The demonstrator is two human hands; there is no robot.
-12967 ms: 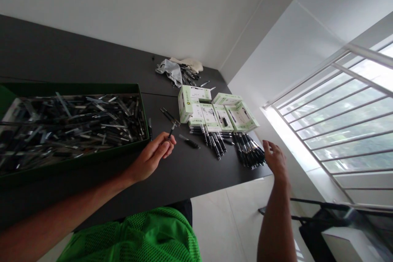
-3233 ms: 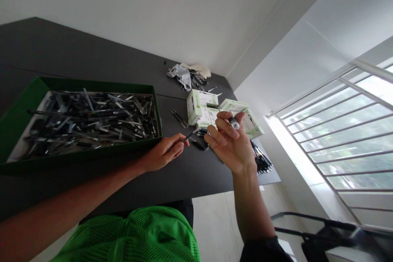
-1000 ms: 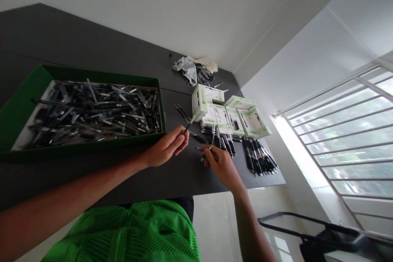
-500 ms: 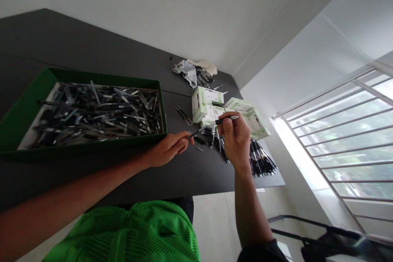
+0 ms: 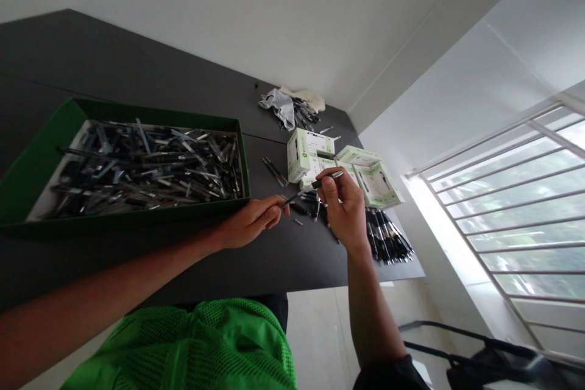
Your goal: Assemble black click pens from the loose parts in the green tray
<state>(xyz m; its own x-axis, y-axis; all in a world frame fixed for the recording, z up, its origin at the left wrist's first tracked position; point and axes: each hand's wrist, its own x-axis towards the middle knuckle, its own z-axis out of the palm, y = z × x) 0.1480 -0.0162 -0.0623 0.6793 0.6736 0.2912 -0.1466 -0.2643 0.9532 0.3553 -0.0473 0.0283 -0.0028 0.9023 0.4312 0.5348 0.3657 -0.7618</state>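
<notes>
My left hand (image 5: 256,219) is closed, its fingers pinching a thin dark pen part (image 5: 289,200) that points up to the right. My right hand (image 5: 342,204) pinches a dark pen barrel (image 5: 325,181) with a silvery end, held at a slant. The two pieces lie almost in line, end to end; whether they touch I cannot tell. Under them on the dark table lies a small silvery piece (image 5: 298,222). Behind my right hand several pens (image 5: 317,207) are partly hidden. A fanned bunch of black pens (image 5: 387,236) lies right of that wrist.
A green box (image 5: 244,158) full of loose pens and pen parts stands at the left. Light-green cartons (image 5: 299,158) sit beyond my right hand. Two thin rods (image 5: 275,171) lie beside them. A grey cloth (image 5: 278,106) and more pens are farther back. The table's front edge (image 5: 320,289) is near.
A second ago my right hand was low over the table; it has risen with the pen barrel. Since half a second ago it has shifted slightly left, bringing the barrel closer to the left hand's piece.
</notes>
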